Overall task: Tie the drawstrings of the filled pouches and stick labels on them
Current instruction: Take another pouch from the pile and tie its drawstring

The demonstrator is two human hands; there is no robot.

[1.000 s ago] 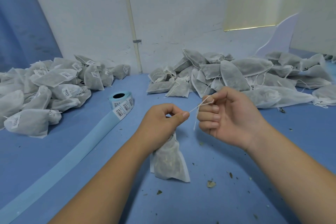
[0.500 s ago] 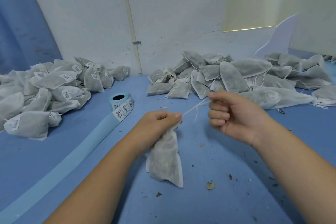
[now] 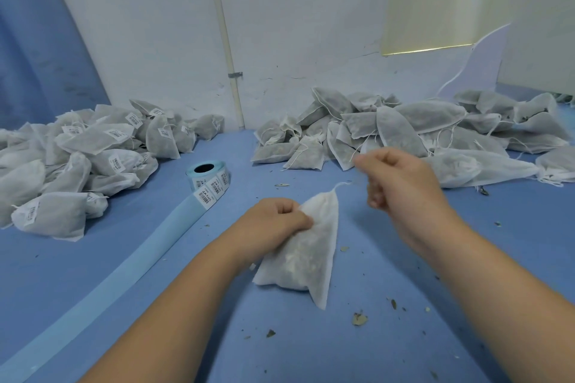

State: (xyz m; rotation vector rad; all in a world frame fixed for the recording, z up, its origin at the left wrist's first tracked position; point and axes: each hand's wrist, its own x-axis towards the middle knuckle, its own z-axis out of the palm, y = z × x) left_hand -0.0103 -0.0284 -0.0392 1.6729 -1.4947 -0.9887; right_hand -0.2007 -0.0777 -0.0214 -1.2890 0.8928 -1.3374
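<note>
White filled pouch [image 3: 306, 253] tilted on blue table, neck cinched, drawstring [image 3: 339, 186] trailing up-right.

— What's the left hand [image 3: 273, 221] doing?
— It grips the upper side of 1 filled pouch [image 3: 306, 255] standing on the blue table [image 3: 311, 348]; the drawstring [image 3: 339, 186] runs from the gathered neck toward the blurred right hand [image 3: 401, 186], which is curled closed above it.
— And around them?
— Labelled pouches [image 3: 81, 158] heaped at the left edge, unlabelled pouches [image 3: 404, 127] along the far edge by the wall, a label roll [image 3: 208, 179] between them, its backing strip [image 3: 102, 286] trailing to the near-left corner.
</note>
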